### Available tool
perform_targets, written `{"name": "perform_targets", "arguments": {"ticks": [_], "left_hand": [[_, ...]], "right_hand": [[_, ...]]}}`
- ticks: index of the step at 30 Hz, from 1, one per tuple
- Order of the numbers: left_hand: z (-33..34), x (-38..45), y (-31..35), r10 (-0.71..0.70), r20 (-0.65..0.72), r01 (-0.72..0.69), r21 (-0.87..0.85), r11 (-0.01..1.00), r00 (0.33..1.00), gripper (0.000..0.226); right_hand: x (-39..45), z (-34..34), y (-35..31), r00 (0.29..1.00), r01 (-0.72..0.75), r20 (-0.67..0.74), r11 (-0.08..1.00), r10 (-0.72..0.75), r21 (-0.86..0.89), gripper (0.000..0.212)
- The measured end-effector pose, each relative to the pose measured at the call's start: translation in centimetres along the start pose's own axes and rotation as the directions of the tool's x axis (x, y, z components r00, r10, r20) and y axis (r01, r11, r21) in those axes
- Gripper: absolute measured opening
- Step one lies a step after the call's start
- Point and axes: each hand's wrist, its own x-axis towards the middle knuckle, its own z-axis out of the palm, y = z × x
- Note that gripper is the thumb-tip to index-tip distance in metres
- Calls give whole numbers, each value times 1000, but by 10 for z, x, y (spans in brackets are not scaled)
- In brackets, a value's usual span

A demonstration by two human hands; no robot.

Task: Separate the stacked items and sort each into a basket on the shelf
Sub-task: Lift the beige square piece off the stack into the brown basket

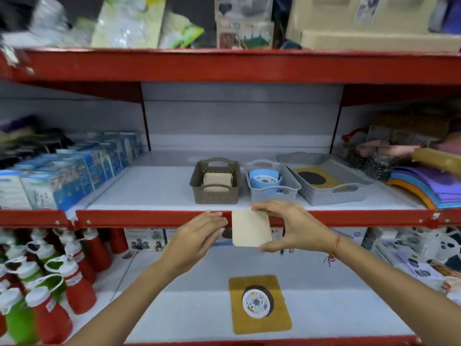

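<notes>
Brown basket [216, 182] holds cream pads; right hand [294, 227] grip clamps one [250, 228].

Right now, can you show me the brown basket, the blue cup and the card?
brown basket [216, 196], head view, front wall.
blue cup [265, 180], head view, its inside.
card [251, 229], head view, middle of its face.

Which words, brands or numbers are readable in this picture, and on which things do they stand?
None can be read.
Blue boxes: print is blurred.
Red bottles: labels too small.
White boxes, lower right: pictures and print, too blurred.
Packets on the top shelf: lettering blurred.
Round disc on the yellow mat: a pattern only, no legible text.
Beige card in the right hand: blank.
</notes>
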Motion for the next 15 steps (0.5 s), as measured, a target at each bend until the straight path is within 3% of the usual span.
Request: {"name": "perform_targets", "arguments": {"ticks": [3,5,9,12,15], "left_hand": [[-20,22,-18,-22,-91,28,70,997,996,35],[-29,40,-33,-128,-59,133,81,988,990,47],[-30,71,-76,-316,223,296,119,948,922,69],[-28,87,-101,-393,476,354,173,919,787,83],[-25,97,-115,-433,572,417,168,893,697,87]], "right_hand": [[26,-24,-7,998,39,-42,999,-40,-33,88],[47,-35,-7,997,39,-62,998,-42,-38,88],[104,-46,-2,998,23,-62,999,-25,-35,86],[145,-41,8,998,-50,-23,999,50,8,79],[180,-26,19,993,-112,51,993,110,45,68]]}}
